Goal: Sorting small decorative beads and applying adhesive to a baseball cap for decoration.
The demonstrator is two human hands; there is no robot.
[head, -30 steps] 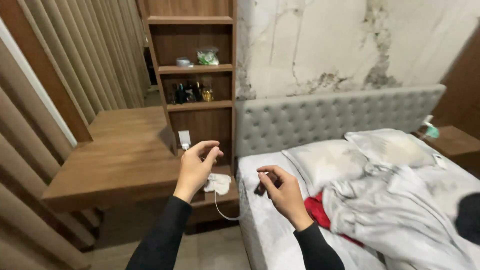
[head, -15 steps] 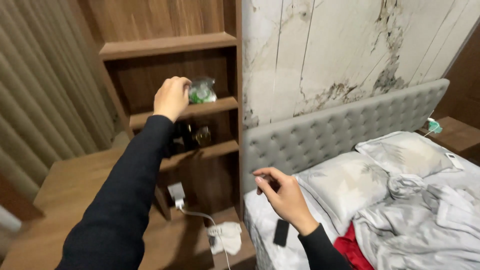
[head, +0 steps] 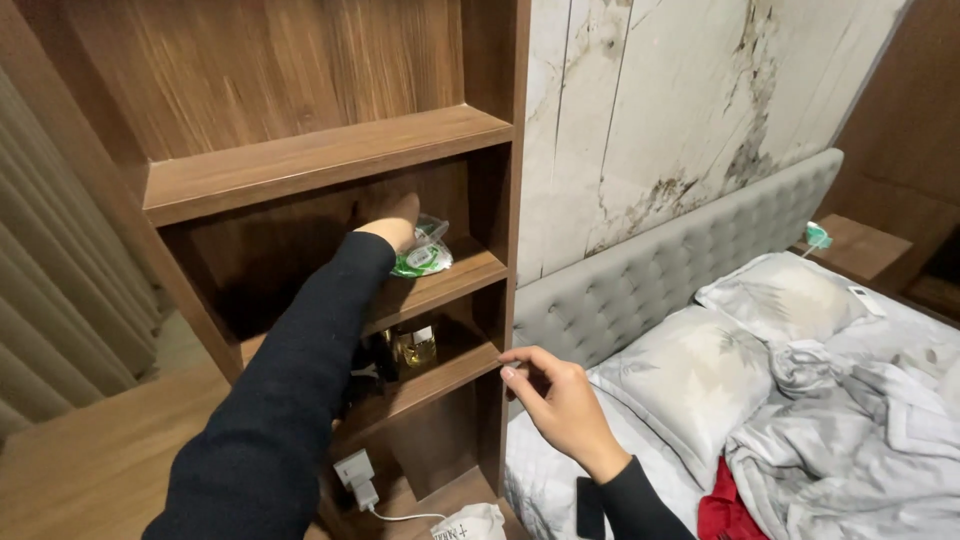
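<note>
Green-white packet [head: 424, 255] on wooden shelf [head: 455, 275]

A clear plastic packet with green print [head: 424, 254] lies crumpled on the wooden shelf [head: 455, 281], near its front edge.

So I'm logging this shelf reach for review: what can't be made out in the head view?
- Left hand: fingers go behind the clear green-and-white plastic packet into shelf shadow; grip unclear.
- Amber glass bottle: partly hidden by the black sleeve.
- Flat black device on the bed: cut off by the right forearm and bottom edge.
</note>
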